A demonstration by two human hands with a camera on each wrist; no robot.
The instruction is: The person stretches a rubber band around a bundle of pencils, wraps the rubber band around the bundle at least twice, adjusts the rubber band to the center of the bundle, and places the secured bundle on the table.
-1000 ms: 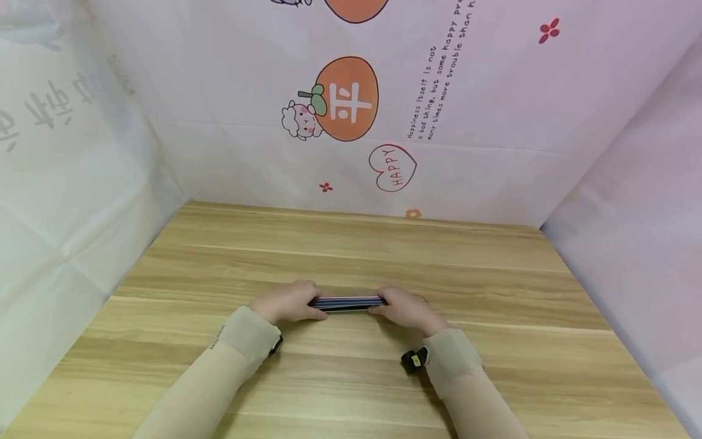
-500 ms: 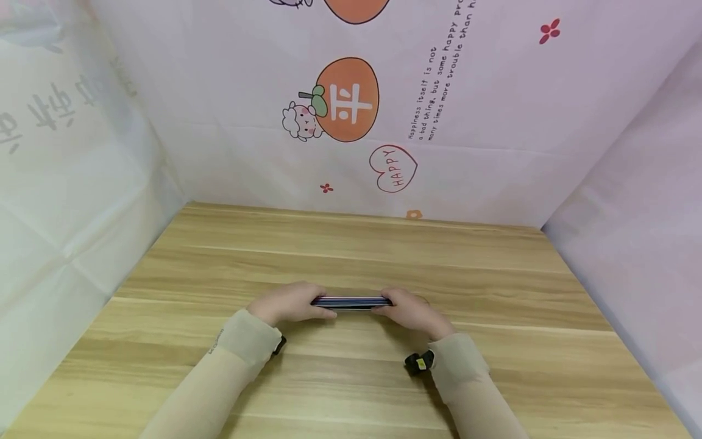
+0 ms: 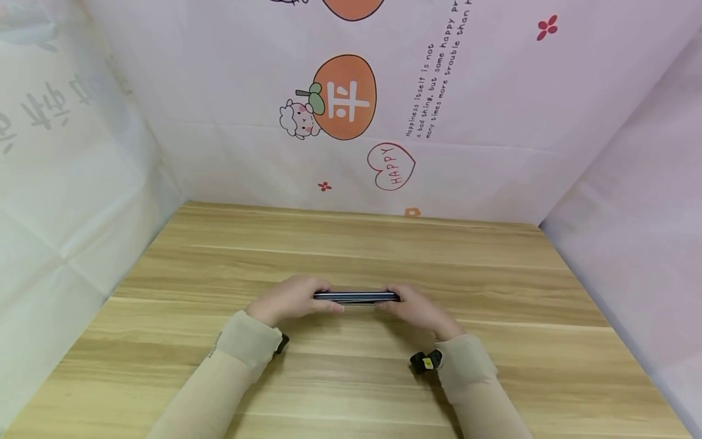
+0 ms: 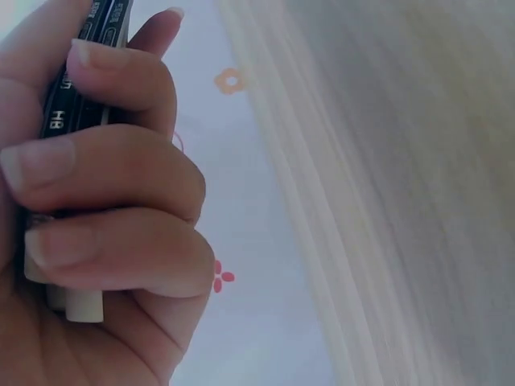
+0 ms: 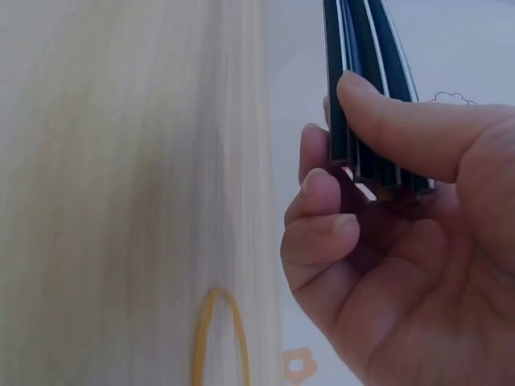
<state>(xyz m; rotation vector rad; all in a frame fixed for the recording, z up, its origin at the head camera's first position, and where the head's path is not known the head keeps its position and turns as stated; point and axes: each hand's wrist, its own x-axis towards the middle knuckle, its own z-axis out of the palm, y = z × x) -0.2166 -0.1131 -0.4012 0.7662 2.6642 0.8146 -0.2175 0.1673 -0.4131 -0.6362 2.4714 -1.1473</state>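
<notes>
Though half-covered, probably pencils (image 3: 358, 297) in both hands (image 3: 296, 297) (image 3: 421, 310), room toward both table edges (image 3: 140, 268).

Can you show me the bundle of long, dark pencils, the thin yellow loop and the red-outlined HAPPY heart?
Bundle of long, dark pencils (image 3: 356, 298): head view, mid-length.
Thin yellow loop (image 5: 201, 342): right wrist view, its left strand.
Red-outlined HAPPY heart (image 3: 391, 166): head view, inside its outline.

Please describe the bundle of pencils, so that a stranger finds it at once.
Find the wooden table, then the left hand and right hand over it. Both grip the bundle of pencils: dark and straight, unlike the thin yellow loop.
</notes>
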